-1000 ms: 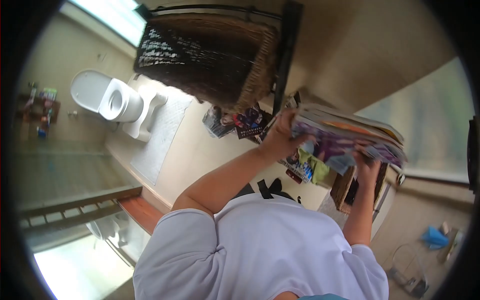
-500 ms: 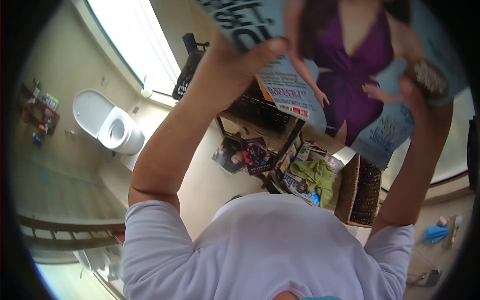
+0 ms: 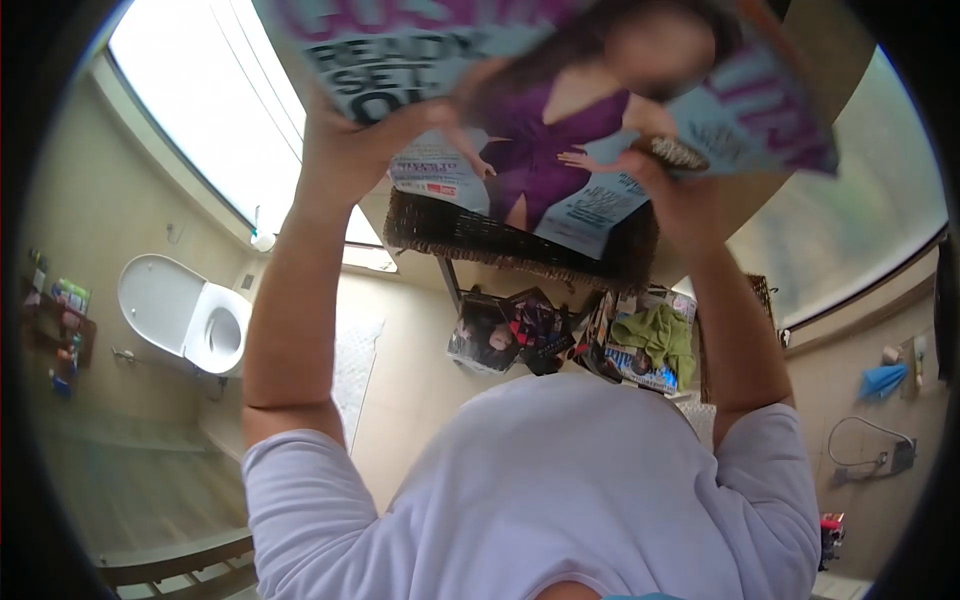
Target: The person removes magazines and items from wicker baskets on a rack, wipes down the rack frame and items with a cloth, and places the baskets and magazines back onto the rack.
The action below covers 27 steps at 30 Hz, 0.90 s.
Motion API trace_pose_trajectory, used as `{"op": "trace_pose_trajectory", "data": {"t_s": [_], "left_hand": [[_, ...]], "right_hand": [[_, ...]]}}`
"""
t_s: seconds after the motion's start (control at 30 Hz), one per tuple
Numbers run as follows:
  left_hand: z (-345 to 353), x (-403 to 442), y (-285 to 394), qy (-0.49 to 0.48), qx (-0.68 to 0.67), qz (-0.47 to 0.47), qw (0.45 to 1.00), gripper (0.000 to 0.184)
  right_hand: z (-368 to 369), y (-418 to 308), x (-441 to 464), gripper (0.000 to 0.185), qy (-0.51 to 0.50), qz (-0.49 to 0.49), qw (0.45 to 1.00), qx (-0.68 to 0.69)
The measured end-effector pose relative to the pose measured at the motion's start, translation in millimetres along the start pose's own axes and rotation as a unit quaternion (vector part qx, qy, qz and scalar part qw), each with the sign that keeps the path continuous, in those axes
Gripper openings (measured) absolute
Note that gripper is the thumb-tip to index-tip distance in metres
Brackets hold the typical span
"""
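Note:
A glossy magazine [image 3: 540, 150] with a person in a purple dress on its cover is held up high in front of me. My left hand [image 3: 365, 145] grips its left part, the thumb lying across the cover. On the other side my right hand [image 3: 685, 200] grips it near the lower right edge. By the right fingers is a brown oval thing [image 3: 678, 152] with a pale speckled middle; I cannot make out what it is. The magazine bends and its upper edge leaves the view. Behind its lower edge stands a dark woven basket [image 3: 520, 240], partly covered.
Below the basket lie magazines [image 3: 485, 340] and a green cloth [image 3: 655, 335] on more magazines. A second woven basket [image 3: 762, 292] is partly behind my right arm. The toilet [image 3: 215, 330] with raised lid is at left, near a bright window [image 3: 205, 90]. A hand shower [image 3: 870, 440] hangs at right.
Both hands and the magazine have shifted left in view, and more of the cover's top shows. The view has turned, bringing the basket below the magazine.

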<state>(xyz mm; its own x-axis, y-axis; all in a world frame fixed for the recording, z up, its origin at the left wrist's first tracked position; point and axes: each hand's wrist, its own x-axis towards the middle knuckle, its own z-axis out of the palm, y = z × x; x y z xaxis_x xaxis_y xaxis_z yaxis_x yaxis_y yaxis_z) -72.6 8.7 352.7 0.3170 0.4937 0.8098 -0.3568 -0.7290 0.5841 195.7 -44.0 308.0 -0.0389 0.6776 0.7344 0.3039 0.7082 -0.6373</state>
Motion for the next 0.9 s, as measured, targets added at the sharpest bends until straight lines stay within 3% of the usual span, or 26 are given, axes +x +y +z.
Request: {"op": "trace_pose_trajectory", "data": {"t_s": [0.1, 0.2, 0.23, 0.3, 0.37, 0.4, 0.47, 0.5, 0.57, 0.6, 0.67, 0.7, 0.77, 0.8, 0.87, 0.9], "left_hand": [[3.8, 3.2, -13.1, -0.065, -0.008, -0.068, 0.996, 0.036], [4.1, 0.4, -34.6, -0.077, 0.107, -0.145, 0.981, 0.042], [4.7, -0.5, -40.6, -0.098, 0.135, -0.149, 0.975, 0.046], [5.6, 4.2, -50.5, -0.157, 0.226, -0.200, 0.940, 0.048], [18.4, 8.2, -45.8, -0.188, 0.378, -0.241, 0.874, 0.052], [17.0, 11.2, -51.0, -0.193, 0.384, -0.224, 0.875, 0.053], [18.4, 22.7, -64.1, -0.205, 0.396, -0.187, 0.875, 0.054], [21.7, 27.8, -57.3, -0.217, 0.427, -0.199, 0.855, 0.044], [22.9, 28.6, -52.1, -0.231, 0.477, -0.005, 0.848, 0.048], [20.9, 30.4, -49.6, -0.230, 0.497, 0.093, 0.831, 0.049], [21.1, 33.2, -35.2, -0.295, 0.514, 0.154, 0.791, 0.050], [21.7, 31.1, -30.4, -0.327, 0.520, 0.185, 0.767, 0.050], [16.9, 12.8, -35.5, -0.347, 0.498, 0.216, 0.765, 0.048], [14.4, 2.0, -40.9, -0.360, 0.487, 0.232, 0.761, 0.047], [15.5, -15.9, -49.2, -0.394, 0.502, 0.177, 0.749, 0.044], [18.8, -18.9, -51.2, -0.416, 0.516, 0.154, 0.733, 0.044]], "right_hand": [[6.5, 41.2, -29.5, 0.035, 0.018, 0.147, 0.988, 0.040], [-7.0, 47.7, -48.0, 0.045, -0.011, 0.192, 0.964, -0.183], [-28.6, 48.4, -58.2, 0.060, -0.076, 0.217, 0.963, -0.137], [-43.6, 26.0, -65.6, 0.064, 0.019, 0.251, 0.968, -0.005], [-48.0, 8.7, -59.3, 0.067, 0.040, 0.215, 0.974, -0.053], [-41.2, 4.4, -50.5, 0.067, 0.015, 0.163, 0.973, -0.166], [-34.2, 4.1, -36.4, 0.067, -0.004, 0.147, 0.956, -0.253], [-33.2, 5.6, -26.0, 0.067, 0.005, 0.180, 0.956, -0.233], [-41.3, 14.9, -17.5, 0.063, 0.023, 0.119, 0.930, -0.347], [-38.2, 18.9, -20.4, 0.059, 0.018, 0.120, 0.948, -0.295], [-27.6, 26.1, -38.9, 0.054, 0.006, 0.127, 0.974, -0.188], [-23.9, 24.6, -44.1, 0.052, -0.021, 0.072, 0.970, -0.233], [-19.0, 23.5, -51.5, 0.050, -0.074, -0.040, 0.944, -0.318], [-17.8, 32.3, -57.0, 0.050, -0.119, -0.028, 0.934, -0.337], [-9.1, 43.5, -67.6, 0.050, -0.206, -0.003, 0.906, -0.370], [-8.8, 42.4, -69.0, 0.050, -0.272, 0.086, 0.862, -0.420]]}}
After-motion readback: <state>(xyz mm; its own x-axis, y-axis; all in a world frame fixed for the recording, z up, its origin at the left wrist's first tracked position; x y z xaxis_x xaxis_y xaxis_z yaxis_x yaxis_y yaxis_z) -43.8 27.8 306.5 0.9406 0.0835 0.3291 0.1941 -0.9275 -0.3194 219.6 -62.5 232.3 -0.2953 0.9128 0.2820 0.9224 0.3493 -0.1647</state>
